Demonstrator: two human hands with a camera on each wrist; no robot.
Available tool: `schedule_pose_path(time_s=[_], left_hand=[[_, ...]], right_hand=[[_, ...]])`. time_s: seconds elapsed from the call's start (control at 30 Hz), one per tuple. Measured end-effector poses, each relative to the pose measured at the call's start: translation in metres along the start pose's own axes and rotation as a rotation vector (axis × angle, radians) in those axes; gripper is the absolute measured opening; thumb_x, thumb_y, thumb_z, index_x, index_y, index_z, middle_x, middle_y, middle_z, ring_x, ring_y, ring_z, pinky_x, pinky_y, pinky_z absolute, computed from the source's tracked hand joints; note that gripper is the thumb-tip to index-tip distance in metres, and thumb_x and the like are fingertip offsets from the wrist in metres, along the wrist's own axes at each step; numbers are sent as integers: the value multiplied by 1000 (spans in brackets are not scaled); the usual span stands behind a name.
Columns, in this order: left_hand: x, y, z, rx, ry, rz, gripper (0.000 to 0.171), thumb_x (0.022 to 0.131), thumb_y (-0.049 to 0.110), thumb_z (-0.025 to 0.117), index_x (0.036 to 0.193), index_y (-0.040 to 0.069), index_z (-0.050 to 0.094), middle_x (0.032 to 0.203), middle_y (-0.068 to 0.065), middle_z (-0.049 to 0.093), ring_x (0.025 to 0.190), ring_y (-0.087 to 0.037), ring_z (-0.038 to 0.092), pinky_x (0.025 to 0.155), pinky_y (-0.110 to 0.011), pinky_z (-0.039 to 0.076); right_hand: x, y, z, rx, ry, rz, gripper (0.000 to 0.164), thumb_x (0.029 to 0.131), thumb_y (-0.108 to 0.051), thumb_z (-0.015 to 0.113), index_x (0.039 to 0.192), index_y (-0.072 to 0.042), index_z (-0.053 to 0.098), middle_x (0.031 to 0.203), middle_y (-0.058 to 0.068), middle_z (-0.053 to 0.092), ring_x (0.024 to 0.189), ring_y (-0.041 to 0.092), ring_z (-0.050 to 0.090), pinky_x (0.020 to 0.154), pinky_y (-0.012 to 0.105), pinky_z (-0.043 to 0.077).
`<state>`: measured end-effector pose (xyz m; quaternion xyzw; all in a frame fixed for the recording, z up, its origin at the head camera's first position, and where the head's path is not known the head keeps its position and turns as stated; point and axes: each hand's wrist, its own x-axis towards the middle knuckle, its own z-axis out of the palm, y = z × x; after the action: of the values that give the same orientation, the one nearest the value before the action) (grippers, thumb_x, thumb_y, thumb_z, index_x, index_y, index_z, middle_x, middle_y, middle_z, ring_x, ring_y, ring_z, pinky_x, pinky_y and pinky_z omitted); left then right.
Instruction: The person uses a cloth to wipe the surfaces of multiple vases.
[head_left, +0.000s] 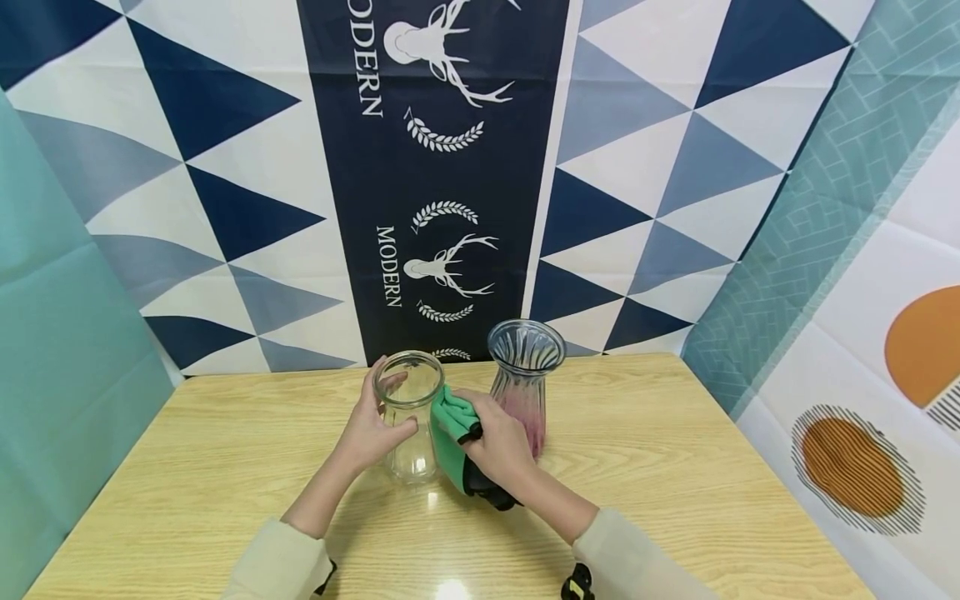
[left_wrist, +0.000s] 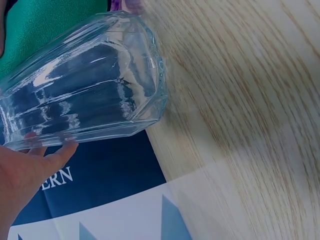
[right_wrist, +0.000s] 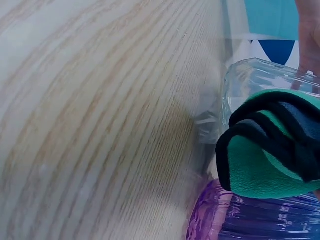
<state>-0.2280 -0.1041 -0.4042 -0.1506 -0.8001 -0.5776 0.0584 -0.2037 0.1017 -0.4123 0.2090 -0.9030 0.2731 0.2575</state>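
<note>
A clear glass vase [head_left: 411,460] with a rounded rim stands upright near the middle of the table. My left hand [head_left: 373,432] grips it from the left, fingers behind and thumb in front. In the left wrist view, the fingertips lie against the faceted side of the vase [left_wrist: 85,90]. My right hand [head_left: 501,442] holds a folded green cloth [head_left: 448,454] with black edging at the vase's right side. Loose folds of the cloth [right_wrist: 250,170] hang below that hand, overlapping the clear vase in the right wrist view.
A fluted glass vase [head_left: 519,387], blue at the top and pink-purple below, stands just behind my right hand. The wood-grain table [head_left: 660,483] meets a patterned wall covering [head_left: 442,183] at its back edge.
</note>
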Motion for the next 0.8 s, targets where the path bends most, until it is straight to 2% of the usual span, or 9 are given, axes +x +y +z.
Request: schedule_pose_path(time_s=[0.2,0.43,0.63,0.8], left_hand=[[1,-1,0,11,2,12,96,75,4,66,149,14,6,143,-11,43,136,-31,36,108,-62,27],[1,-2,1,32,18,9,98,76,10,71,149,14,6,145,-14,38,136,-34,34,108,-61,29],[0,-1,4,49,79,-8,107,71,22,81,149,14,9,142,-14,38,133,-31,36,107,-60,30],[0,0,8,71,133,-14,105,69,21,83,148,11,14,136,-15,42,127,-28,40,104,-57,35]], right_hand=[[-2,2,1,-16,-64,2,50,78,-23,76,124,-20,56,117,2,64,89,20,66,70,35,56],[-9,6,3,-50,-153,12,47,77,-17,74,121,-19,57,109,2,66,86,17,65,66,34,54],[-10,8,3,-102,-228,33,44,76,-18,73,118,-18,58,105,3,67,86,16,65,63,35,54],[-11,8,1,-90,-209,31,43,76,-18,74,116,-20,58,104,1,67,83,16,65,62,34,53]])
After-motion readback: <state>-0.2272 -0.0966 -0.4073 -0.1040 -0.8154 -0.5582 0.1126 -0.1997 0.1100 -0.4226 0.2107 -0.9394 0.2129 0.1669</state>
